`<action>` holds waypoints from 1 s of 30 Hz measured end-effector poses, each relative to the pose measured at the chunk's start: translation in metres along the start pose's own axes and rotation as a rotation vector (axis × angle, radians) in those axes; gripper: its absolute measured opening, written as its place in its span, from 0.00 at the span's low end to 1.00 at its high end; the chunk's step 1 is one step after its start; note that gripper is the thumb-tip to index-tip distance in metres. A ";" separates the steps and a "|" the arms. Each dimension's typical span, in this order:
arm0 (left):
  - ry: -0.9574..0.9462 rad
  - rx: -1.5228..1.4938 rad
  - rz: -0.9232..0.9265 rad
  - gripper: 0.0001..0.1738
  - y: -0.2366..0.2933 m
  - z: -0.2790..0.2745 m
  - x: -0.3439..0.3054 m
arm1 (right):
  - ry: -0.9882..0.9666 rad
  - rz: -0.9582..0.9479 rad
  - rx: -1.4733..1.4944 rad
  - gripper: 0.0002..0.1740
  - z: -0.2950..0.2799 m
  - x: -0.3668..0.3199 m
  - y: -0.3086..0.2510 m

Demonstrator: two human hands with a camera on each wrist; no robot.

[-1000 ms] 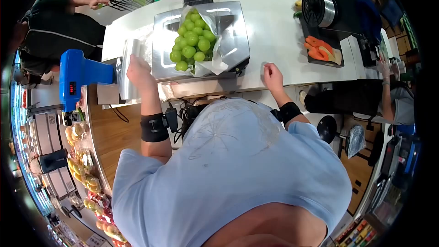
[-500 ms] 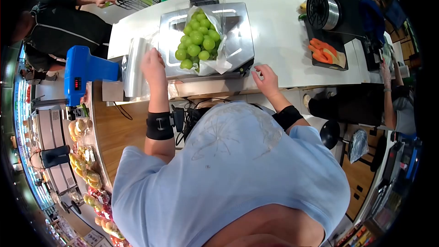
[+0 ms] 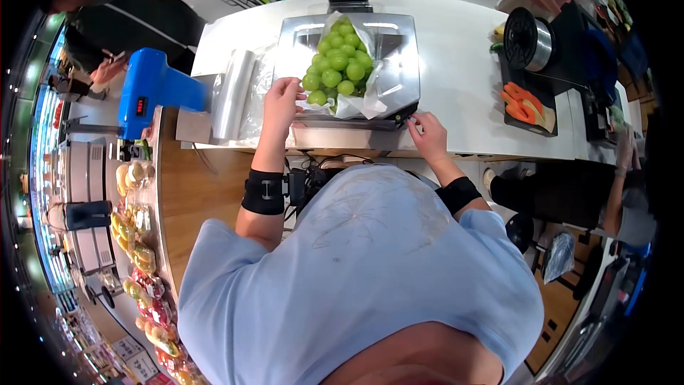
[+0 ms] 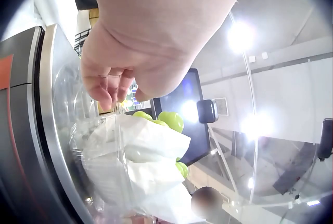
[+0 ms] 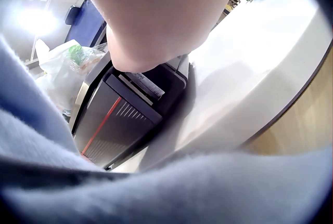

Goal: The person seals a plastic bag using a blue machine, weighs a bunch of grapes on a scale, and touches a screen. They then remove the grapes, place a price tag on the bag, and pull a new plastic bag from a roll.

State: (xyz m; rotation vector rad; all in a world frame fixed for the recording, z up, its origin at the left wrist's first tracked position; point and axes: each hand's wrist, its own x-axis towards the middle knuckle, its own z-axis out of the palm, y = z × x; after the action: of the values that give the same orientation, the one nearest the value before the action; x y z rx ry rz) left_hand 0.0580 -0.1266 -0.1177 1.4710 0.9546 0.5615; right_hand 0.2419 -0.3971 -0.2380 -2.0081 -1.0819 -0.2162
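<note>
A bunch of green grapes (image 3: 338, 64) in white paper (image 3: 372, 104) and clear plastic lies on the metal weighing scale (image 3: 400, 57). My left hand (image 3: 281, 103) is at the left side of the grapes, its thumb and fingers apart. In the left wrist view, the fingertips (image 4: 105, 102) reach the edge of the clear plastic (image 4: 120, 135) beside the paper. My right hand (image 3: 432, 138) is by the scale's front right corner, fingers loosely bent. The right wrist view shows it over the scale's dark end (image 5: 151, 86), its fingertips hidden.
A roll of clear film (image 3: 234, 96) lies left of the scale, beside a blue device (image 3: 153, 93). At right are a spool (image 3: 529, 41) and an orange glove (image 3: 524, 103) in a black tray. A screen (image 4: 182, 109) stands behind the scale. A person stands at far left.
My left hand has moved right, from the film roll to the grapes. My right hand has come left to the scale's corner. The whole head view has shifted.
</note>
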 end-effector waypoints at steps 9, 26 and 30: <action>-0.058 0.030 -0.022 0.15 0.004 0.006 -0.008 | 0.012 -0.011 -0.004 0.06 0.001 0.001 0.000; -0.188 0.133 -0.132 0.16 0.000 0.003 0.022 | 0.107 -0.054 -0.034 0.05 0.005 0.004 -0.004; -0.187 0.129 -0.142 0.17 -0.003 0.005 0.025 | 0.079 -0.045 -0.025 0.04 0.012 -0.003 0.005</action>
State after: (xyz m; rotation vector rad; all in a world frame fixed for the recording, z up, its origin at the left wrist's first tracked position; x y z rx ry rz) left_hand 0.0745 -0.1088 -0.1266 1.5266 0.9524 0.2580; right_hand 0.2411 -0.3916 -0.2497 -1.9818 -1.0796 -0.3306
